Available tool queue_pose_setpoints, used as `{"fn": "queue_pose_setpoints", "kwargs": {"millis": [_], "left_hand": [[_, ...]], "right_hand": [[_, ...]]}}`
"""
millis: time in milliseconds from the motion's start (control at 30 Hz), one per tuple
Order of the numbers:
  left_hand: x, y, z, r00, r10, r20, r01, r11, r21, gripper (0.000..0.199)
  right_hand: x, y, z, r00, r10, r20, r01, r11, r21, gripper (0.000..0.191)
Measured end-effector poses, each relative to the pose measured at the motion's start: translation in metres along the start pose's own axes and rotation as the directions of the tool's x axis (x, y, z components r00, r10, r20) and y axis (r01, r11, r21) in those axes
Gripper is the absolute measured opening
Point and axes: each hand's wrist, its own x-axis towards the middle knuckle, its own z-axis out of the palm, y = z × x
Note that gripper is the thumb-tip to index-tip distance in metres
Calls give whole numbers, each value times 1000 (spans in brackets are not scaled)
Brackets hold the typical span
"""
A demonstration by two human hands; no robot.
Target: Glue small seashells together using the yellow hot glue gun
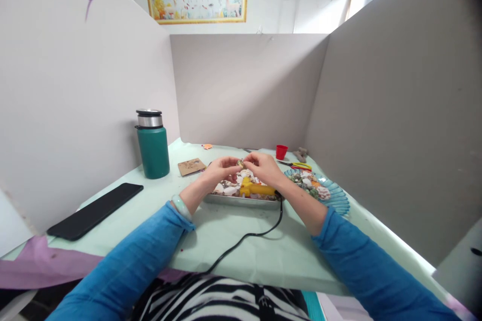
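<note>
Above a metal tray (241, 200) filled with shells, my left hand (221, 170) and my right hand (263, 166) meet, fingers closed around a small greenish shell (240, 164). Both hands touch it, one from each side, and the fingertips cover part of it. A yellow glue gun (258, 189) lies across the shells, just below my right hand. From its handle end a black cord (248, 235) runs over the table toward me. White and brown shells (228, 190) show in the tray beneath my left hand.
A scalloped blue plate (341, 203) with shells is at the right, near yellow-handled pliers (301, 165) and a red cup (281, 152). To the left stand a green bottle (153, 150), a brown card (191, 166) and a black flat case (96, 210). Grey panels (248, 90) enclose the table.
</note>
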Motion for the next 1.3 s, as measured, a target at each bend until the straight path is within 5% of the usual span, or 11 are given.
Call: {"fn": "queue_pose_setpoints", "kwargs": {"millis": [167, 300, 433, 633, 800, 1000, 1300], "left_hand": [[-1, 1, -2, 999, -53, 3, 53, 993, -102, 36], [-1, 1, -1, 995, -101, 13, 102, 981, -167, 38], [-1, 2, 0, 992, -124, 24, 126, 980, -157, 40], [1, 0, 1, 984, -177, 1, 176, 978, -108, 46], [2, -2, 2, 983, -168, -69, 169, 986, 2, 51], [1, 2, 2, 971, 18, -240, 13, 992, 126, 36], [3, 3, 0, 967, 206, -148, -142, 924, 355, 33]], "right_hand": [[0, 1, -2, 997, -22, -73, 22, 1000, 4, 14], [0, 3, -2, 984, -157, -78, 155, 987, -28, 13], [-3, 2, -1, 960, -271, -64, 267, 961, -67, 10], [-6, -3, 0, 961, -276, -29, 270, 953, -136, 11], [-5, -2, 0, 978, -205, -41, 199, 971, -132, 11], [0, -1, -2, 997, 71, 10, -71, 996, 52, 11], [1, -2, 1, 962, 239, 134, -267, 927, 263, 10]]}}
